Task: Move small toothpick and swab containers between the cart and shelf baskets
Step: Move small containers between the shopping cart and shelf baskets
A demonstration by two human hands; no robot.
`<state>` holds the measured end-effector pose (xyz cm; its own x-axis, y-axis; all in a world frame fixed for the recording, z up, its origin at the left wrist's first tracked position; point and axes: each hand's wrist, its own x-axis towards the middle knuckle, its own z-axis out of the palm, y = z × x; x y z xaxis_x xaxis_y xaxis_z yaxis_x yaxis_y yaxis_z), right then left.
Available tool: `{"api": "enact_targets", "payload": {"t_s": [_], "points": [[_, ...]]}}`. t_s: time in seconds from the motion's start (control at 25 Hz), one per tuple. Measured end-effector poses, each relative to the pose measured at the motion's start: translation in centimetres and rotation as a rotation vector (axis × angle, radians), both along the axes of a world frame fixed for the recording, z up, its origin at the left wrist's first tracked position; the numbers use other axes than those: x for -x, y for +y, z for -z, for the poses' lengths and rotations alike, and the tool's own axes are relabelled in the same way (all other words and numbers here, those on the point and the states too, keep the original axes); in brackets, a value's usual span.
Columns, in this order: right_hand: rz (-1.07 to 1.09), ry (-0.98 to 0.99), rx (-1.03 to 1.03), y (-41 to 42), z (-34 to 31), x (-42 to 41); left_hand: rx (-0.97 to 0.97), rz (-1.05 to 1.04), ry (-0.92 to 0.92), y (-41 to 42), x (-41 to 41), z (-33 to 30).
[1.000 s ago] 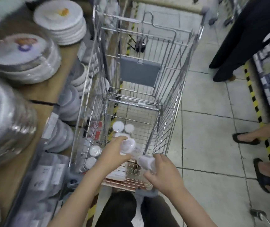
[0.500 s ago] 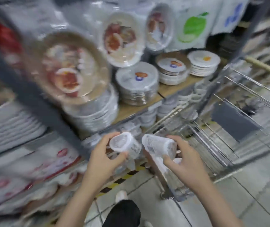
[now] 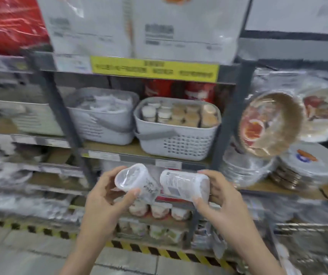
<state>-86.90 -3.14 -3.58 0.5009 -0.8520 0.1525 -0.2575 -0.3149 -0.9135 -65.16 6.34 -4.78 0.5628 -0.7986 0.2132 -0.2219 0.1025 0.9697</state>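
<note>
My left hand (image 3: 104,197) grips a small clear plastic container (image 3: 137,182) lying on its side, white lid end toward me. My right hand (image 3: 216,197) grips a second clear container (image 3: 183,185) with a printed label, also sideways. Both are held in front of the shelf, below a grey slotted basket (image 3: 176,144) packed with several small containers that have white and tan tops. A second grey basket (image 3: 101,124) stands to its left with white packets inside. The cart is out of view.
Dark metal shelf posts (image 3: 61,108) frame the baskets. Stacks of wrapped paper plates (image 3: 306,165) and a tilted bowl pack (image 3: 268,124) fill the shelf at right. Lower shelves hold cup packs (image 3: 159,210). Yellow-black tape (image 3: 139,247) marks the floor edge.
I lifted both containers out of the cart, and my view swung left from the cart to the shelf baskets. Both hands kept their hold throughout.
</note>
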Motion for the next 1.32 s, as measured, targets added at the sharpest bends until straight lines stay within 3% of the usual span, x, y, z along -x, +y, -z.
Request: {"api": "enact_targets", "payload": {"t_s": [0.4, 0.68, 0.92, 1.12, 1.32], "points": [[-0.010, -0.128, 0.017, 0.6, -1.1, -19.3, 0.094, -0.129, 0.031, 1.9, -17.6, -3.3], [0.148, -0.317, 0.083, -3.9, -3.1, -25.0, 0.251, -0.124, 0.200, -6.3, -21.8, -4.9], [0.259, -0.260, 0.236, -12.8, -4.0, -29.6, 0.351, -0.162, 0.330, -15.8, -23.9, -6.3], [0.324, -0.126, 0.376, -19.1, -3.7, -32.3, 0.346, -0.215, 0.227, -21.3, -25.8, -5.7], [0.231, 0.010, 0.410, -22.6, -4.0, -33.5, 0.222, -0.039, 0.005, -25.3, -29.3, -6.0]]}}
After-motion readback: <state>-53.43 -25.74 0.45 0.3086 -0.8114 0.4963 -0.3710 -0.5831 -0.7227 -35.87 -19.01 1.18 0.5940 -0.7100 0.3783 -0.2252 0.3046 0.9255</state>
